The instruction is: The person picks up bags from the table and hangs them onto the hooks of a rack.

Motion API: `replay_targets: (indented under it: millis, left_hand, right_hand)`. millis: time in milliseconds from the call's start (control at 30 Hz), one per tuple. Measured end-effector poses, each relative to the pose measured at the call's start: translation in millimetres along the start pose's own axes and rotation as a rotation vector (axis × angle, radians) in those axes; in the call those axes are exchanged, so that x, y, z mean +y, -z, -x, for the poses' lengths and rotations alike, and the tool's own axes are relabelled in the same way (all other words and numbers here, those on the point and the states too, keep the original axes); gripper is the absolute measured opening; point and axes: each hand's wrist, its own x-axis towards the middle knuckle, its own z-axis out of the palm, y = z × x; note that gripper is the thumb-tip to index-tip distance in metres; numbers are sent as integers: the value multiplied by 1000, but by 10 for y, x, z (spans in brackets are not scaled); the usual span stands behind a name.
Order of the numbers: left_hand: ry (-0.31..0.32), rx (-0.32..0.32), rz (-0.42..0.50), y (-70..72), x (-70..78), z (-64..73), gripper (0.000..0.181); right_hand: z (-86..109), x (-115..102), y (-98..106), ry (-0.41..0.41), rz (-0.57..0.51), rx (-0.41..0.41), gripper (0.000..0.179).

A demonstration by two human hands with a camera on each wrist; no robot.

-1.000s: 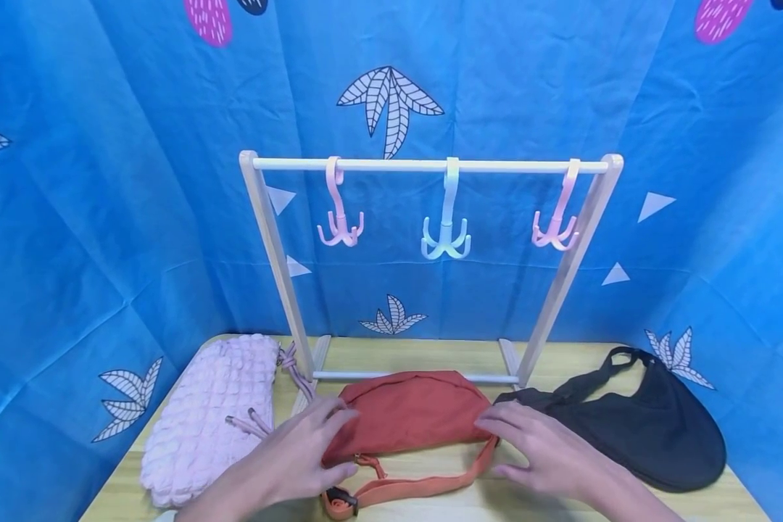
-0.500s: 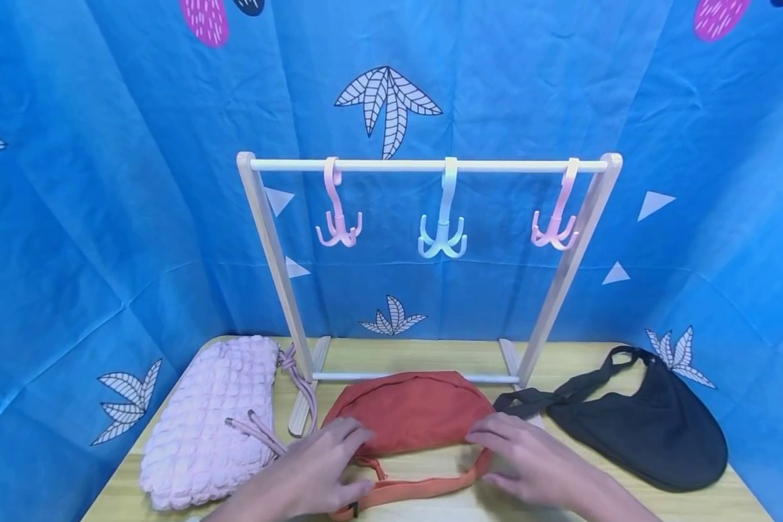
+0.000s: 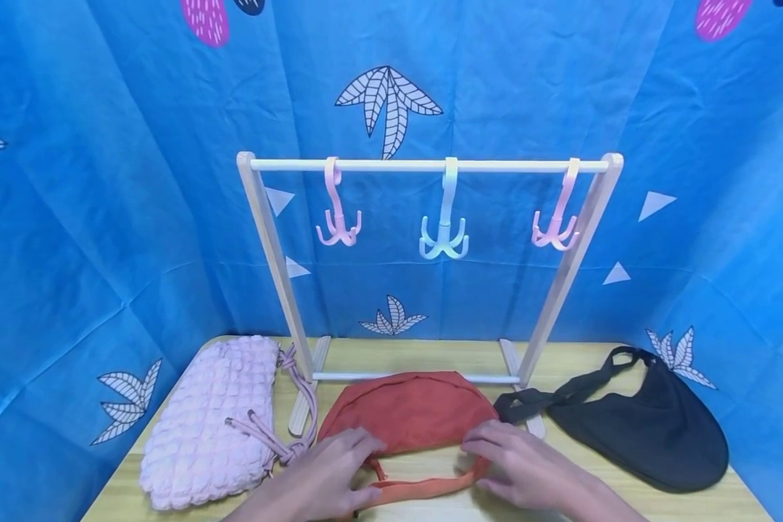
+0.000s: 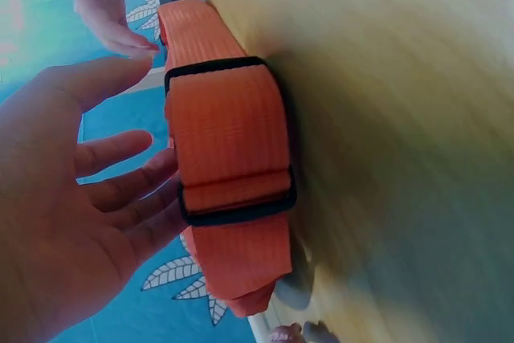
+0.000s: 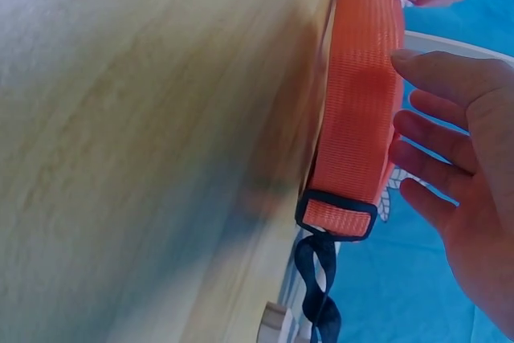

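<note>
A rust-red waist bag (image 3: pixel 414 409) lies on the table in front of the rack, its orange strap (image 3: pixel 427 488) looped toward the near side. My left hand (image 3: pixel 329 475) is at the bag's near left corner. In the left wrist view, its thumb and fingers are spread beside the strap (image 4: pixel 230 130) and its black slider buckles, with the fingertips partly behind the webbing. At the near right corner is my right hand (image 3: pixel 518 464). The right wrist view has its loosely bent fingers beside the strap (image 5: pixel 357 94), thumb tip close to the webbing; whether they touch cannot be told.
A wooden rack (image 3: pixel 270 261) carries a left pink hook (image 3: pixel 339 217), a blue hook (image 3: pixel 445 225) and a right pink hook (image 3: pixel 557 217). A quilted lilac bag (image 3: pixel 209 428) lies left, a black shoulder bag (image 3: pixel 646 428) right. Blue cloth (image 3: pixel 496 94) hangs behind.
Both hands have moved inward and slightly nearer along the waist bag's lower corners. The left hand has come off the lilac bag's cord. The bags have stayed in place.
</note>
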Motion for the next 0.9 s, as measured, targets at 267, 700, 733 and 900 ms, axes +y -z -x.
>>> replay_targets:
  millis: [267,700,733,900]
  left_hand:
    - [-32,-74,58,-93,33,-59,34]
    - [-142,-94,-22,-277,111,-169,33]
    - [-148,-92,-29,-290,117,-175,32]
    - [-206,-59,-58,-396,86,-194,26]
  right_hand:
    - [-8,-28,-27,9,-79,-31,38]
    - [27,-40,-98,16,-128,-85,22]
    - [32,-42,-103,16,-130,-86,21]
    - [39,-44,-112,-1,-169,-116,17]
